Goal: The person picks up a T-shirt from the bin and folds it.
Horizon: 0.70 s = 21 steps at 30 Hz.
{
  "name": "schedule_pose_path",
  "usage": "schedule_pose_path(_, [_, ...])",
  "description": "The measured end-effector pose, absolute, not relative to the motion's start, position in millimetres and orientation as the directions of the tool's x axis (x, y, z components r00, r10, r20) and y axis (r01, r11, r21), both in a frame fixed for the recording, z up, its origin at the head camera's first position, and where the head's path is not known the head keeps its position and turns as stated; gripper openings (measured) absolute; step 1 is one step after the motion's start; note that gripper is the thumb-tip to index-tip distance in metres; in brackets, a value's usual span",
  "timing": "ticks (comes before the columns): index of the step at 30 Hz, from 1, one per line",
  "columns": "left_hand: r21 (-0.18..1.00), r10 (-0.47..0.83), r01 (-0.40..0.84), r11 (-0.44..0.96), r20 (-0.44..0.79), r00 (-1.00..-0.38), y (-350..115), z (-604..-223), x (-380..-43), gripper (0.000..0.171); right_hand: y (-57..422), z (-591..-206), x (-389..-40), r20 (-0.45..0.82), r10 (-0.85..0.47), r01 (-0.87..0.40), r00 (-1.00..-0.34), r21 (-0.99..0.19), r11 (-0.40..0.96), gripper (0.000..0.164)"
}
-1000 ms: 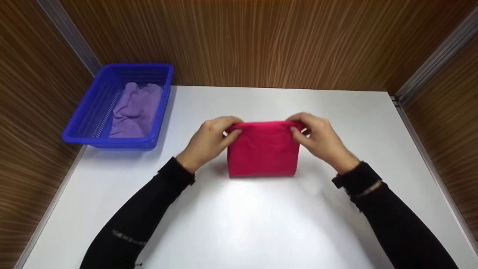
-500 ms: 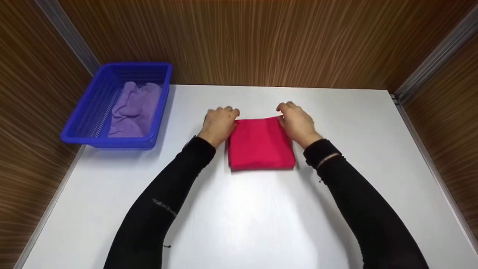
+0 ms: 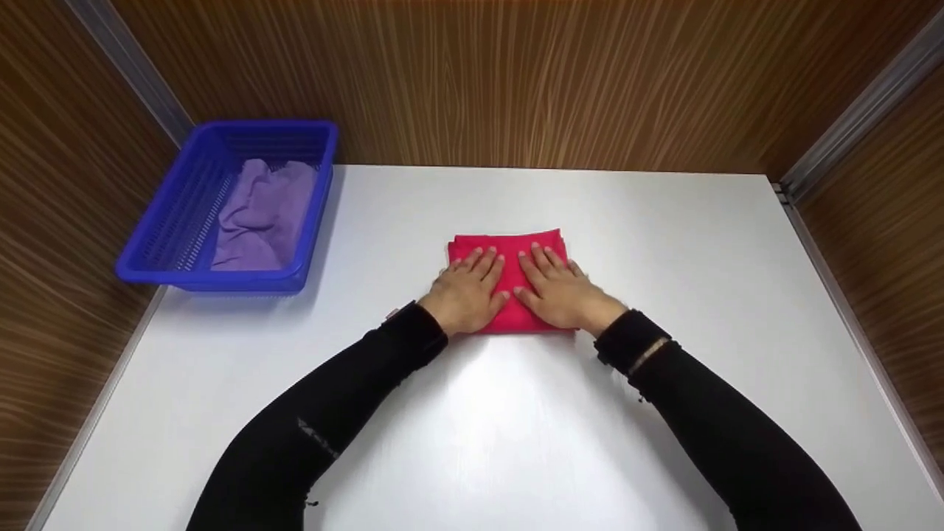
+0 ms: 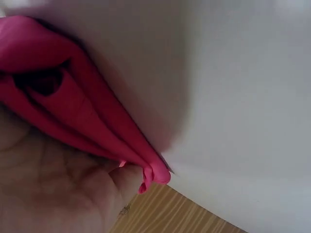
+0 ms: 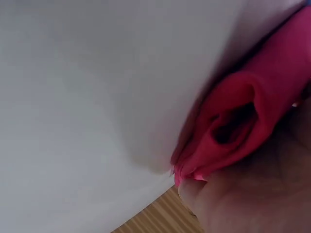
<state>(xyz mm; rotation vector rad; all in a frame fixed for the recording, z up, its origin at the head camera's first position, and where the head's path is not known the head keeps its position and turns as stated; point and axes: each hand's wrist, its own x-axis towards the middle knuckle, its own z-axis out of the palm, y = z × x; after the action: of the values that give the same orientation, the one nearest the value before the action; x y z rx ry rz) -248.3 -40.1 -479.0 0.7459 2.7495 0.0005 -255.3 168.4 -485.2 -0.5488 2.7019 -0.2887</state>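
A folded red cloth point(image 3: 512, 245) lies flat on the white table in the head view, about mid-table. My left hand point(image 3: 468, 291) rests palm down on its left half with the fingers straight and spread. On the right half, my right hand point(image 3: 558, 291) presses down the same way, thumbs pointing toward each other. In the left wrist view the cloth's stacked layers point(image 4: 87, 107) show at its side edge, with a gap between folds. The right wrist view shows the opposite edge, where the fold point(image 5: 233, 126) forms a loose loop above the table.
A blue plastic basket point(image 3: 299, 277) stands at the back left of the table point(image 3: 472, 442). Inside it lies a crumpled lilac cloth point(image 3: 269, 214). Wood-grain panels point(image 3: 479, 81) wall in the back and both sides.
The red cloth's raised far edge has been laid down, folding it flat. Both hands let go of its far corners and moved inward and nearer, onto its top.
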Motion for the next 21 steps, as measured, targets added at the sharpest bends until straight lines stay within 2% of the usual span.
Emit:
schedule_pose_path(4, [0.079, 0.492, 0.495, 0.866, -0.315, -0.811, -36.7, -479.3, -273.5, 0.07, 171.0, -493.9, -285.1, -0.385, -0.373, -0.313, -0.844, -0.209, 0.926, 0.076])
schedule_pose_path(12, [0.061, 0.469, 0.477, 0.877, -0.323, -0.822, -33.0, -482.9, -320.7, 0.07, 175.8, -513.7, -342.1, -0.394, -0.341, -0.285, -0.853, -0.195, 0.939, 0.078])
schedule_pose_path(16, [0.083, 0.471, 0.469, 0.879, -0.306, -0.828, -32.4, -481.5, -327.1, 0.07, 174.8, -513.3, -347.9, -0.395, -0.331, -0.279, -0.857, -0.183, 0.943, 0.077])
schedule_pose_path(21, [0.091, 0.461, 0.454, 0.886, -0.261, -0.848, -33.7, -473.8, -327.5, 0.068, 173.5, -492.6, -333.1, -0.344, -0.337, -0.283, -0.877, -0.197, 0.939, 0.075])
